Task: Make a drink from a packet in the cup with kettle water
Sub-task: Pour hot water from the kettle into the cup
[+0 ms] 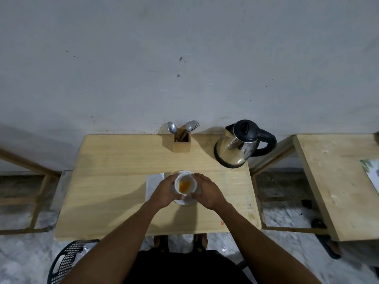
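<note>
A white cup [185, 185] with orange powder at its bottom is held over a white saucer [184, 201] near the middle of the wooden table [114, 181]. My left hand [164, 191] wraps the cup's left side and my right hand [207, 190] its right side. A silver packet [154, 183] lies flat on the table just left of the cup, partly under my left hand. The steel kettle [239, 146] with black lid and handle stands at the table's back right corner.
A wooden holder [182, 141] with spoons and a fork stands at the back edge by the wall. A second wooden table [336, 181] is to the right. A black perforated basket [67, 261] sits on the floor at lower left.
</note>
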